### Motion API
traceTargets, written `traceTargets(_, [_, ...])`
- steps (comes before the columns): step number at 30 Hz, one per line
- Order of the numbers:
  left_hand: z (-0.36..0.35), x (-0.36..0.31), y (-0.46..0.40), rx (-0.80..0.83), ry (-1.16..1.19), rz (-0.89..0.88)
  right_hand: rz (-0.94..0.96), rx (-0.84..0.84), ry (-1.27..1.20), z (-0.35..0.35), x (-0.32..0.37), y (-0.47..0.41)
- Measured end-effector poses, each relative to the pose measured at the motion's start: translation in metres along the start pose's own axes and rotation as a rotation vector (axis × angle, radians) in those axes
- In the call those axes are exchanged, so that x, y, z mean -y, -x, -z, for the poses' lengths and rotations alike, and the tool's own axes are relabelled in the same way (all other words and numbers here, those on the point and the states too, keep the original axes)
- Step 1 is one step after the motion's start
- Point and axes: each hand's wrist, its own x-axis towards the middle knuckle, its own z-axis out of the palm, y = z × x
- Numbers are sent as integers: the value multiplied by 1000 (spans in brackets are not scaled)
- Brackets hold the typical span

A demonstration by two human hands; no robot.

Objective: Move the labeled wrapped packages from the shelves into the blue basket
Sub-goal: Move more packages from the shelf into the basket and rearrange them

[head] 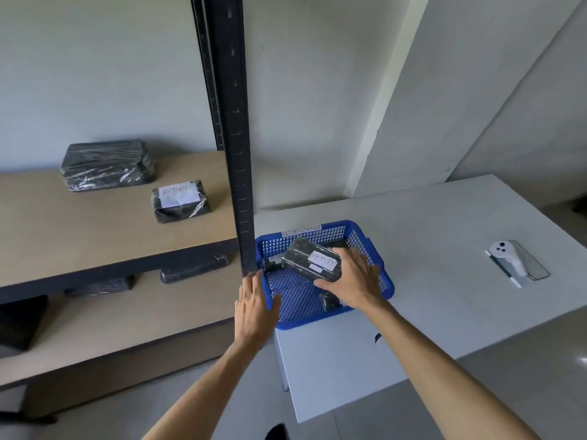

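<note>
Right hand point(355, 277) grips black film-wrapped package with white "RETURN" label point(313, 262), held over blue plastic mesh basket point(386, 285) on white surface point(444, 236); long axis runs left-right. Left hand point(254, 308), fingers straight, rests on basket's near-left rim. Next labeled black wrapped package point(180, 201) lies on tan shelf point(95, 236), far-left; left hand nearer.

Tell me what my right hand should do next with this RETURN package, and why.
Probably lower it a little and let go. Your right hand grips the RETURN-labelled package already inside the rim of the blue basket, above the mesh floor. Your left hand rests on the basket's near corner, and another labelled package waits on the shelf.
</note>
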Motion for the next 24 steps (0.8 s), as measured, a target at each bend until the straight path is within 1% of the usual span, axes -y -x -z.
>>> traceTargets(6, [-58,10,-1,-35,116,114,46,69,71,-45,-6,-25])
traceTargets(11, [-81,16,7,-97,167,53,66,112,80,-74,1,-29])
traceTargets(15, [-85,19,12,-120,208,74,76,119,55,-87,-2,-35])
traceTargets(18, [-90,23,12,-190,190,44,86,123,27,-93,-10,-43])
traceTargets(24, [-101,32,13,-255,182,12,-18,179,-50,-99,-21,-60])
